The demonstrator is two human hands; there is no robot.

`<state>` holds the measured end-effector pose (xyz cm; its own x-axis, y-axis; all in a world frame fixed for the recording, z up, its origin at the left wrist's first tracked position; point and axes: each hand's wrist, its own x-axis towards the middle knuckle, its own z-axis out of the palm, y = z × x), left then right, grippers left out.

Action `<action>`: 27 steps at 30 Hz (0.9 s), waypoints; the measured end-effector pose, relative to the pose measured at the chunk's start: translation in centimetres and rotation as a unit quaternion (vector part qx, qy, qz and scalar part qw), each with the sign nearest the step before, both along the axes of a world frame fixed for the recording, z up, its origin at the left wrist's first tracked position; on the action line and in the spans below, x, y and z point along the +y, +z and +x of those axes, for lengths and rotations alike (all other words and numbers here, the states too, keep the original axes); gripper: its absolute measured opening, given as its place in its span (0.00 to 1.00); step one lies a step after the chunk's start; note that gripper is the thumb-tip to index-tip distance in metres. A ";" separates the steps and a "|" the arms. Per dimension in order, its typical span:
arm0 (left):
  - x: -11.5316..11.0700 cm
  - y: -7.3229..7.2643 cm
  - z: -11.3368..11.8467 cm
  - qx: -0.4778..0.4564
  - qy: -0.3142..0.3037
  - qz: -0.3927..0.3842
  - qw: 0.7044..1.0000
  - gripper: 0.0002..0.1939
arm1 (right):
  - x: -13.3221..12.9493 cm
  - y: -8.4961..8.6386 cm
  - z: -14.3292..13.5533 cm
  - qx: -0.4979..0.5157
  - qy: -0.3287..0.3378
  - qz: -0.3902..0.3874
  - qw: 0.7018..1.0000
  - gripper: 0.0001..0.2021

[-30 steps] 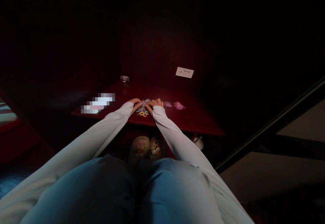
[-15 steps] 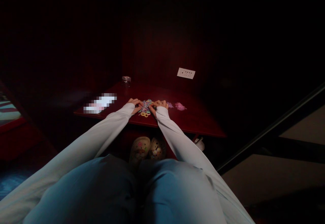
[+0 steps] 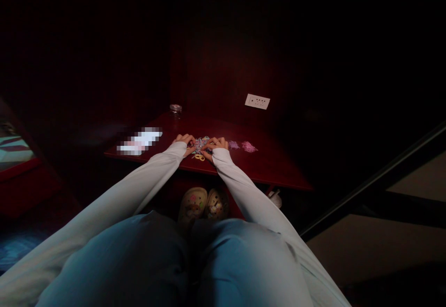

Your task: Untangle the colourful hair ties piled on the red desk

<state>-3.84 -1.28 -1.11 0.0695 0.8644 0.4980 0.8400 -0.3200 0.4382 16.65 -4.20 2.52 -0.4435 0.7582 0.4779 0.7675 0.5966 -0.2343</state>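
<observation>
A loose heap of small coloured elastic bands (image 3: 200, 145), mostly pale blue and lilac, lies on the dark red table. Yellow bands (image 3: 200, 157) sit at its near edge. My left hand (image 3: 184, 142) rests at the heap's left side with bent fingers dipping into the bands. From the right, my right hand (image 3: 218, 146) reaches in, its fingers and thumb curled over the heap. What either set of fingertips pinches is too small to make out. Just right of that hand are a small purple pile (image 3: 233, 145) and a pink pile (image 3: 249, 146) of similar bands.
A clear lidded jar (image 3: 176, 111) stands at the table's back left. Toward the left edge lies a bright, pixelated flat object (image 3: 140, 141). A white socket plate (image 3: 257, 101) is on the back wall. Patterned clogs (image 3: 193, 205) show below the table's front edge (image 3: 265, 180).
The right fingers have shifted over the heap, and the thumb now points in lower down. My left hand stays at the heap's left side. The view has drifted slightly.
</observation>
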 end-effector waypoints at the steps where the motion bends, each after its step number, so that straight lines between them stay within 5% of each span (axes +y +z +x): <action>1: 0.0 0.0 0.1 0.006 0.003 -0.003 1.000 0.06 | 0.0 0.0 0.0 -0.001 0.001 -0.001 1.000 0.12; 27: -0.8 1.1 0.2 0.054 0.003 -0.061 0.997 0.07 | 0.6 -0.1 -0.9 -0.031 0.014 0.003 0.999 0.16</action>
<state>-3.62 -2.11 -0.05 0.1116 0.9190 0.3782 0.8865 -0.2641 0.3800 15.71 -3.58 2.47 -0.4934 0.7422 0.4535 0.7631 0.6196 -0.1838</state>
